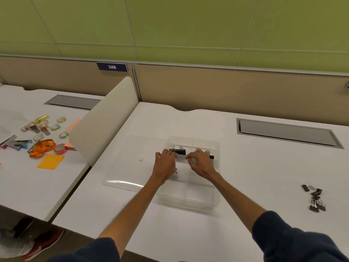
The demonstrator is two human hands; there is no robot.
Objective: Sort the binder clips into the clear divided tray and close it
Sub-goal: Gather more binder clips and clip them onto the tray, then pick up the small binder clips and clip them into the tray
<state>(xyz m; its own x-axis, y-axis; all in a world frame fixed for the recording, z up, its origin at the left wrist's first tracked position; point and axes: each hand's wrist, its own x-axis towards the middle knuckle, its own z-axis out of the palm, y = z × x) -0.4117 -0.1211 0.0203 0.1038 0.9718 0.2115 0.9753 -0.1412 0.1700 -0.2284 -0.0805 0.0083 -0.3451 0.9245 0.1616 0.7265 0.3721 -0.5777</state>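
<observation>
The clear divided tray [188,202] lies in the middle of the white desk, its clear lid [124,167] swung open flat to the left. Black binder clips [181,151] stand in the far-left compartment, and more binder clips [211,156] in the far-right one. My left hand [165,164] hovers over the left side of the tray with its fingertips at the far-left clips. A small clip [176,171] peeks out beside its palm. My right hand [202,165] is over the right side, fingers curled downward. What either hand holds is hidden.
A loose pile of several black binder clips [314,197] lies on the desk at the right. A small pink disc [141,159] rests on the lid. A grey cable hatch [287,132] is set in the desk behind. Tape rolls, scissors and notes cover the neighbouring desk [43,140], behind a white divider [105,120].
</observation>
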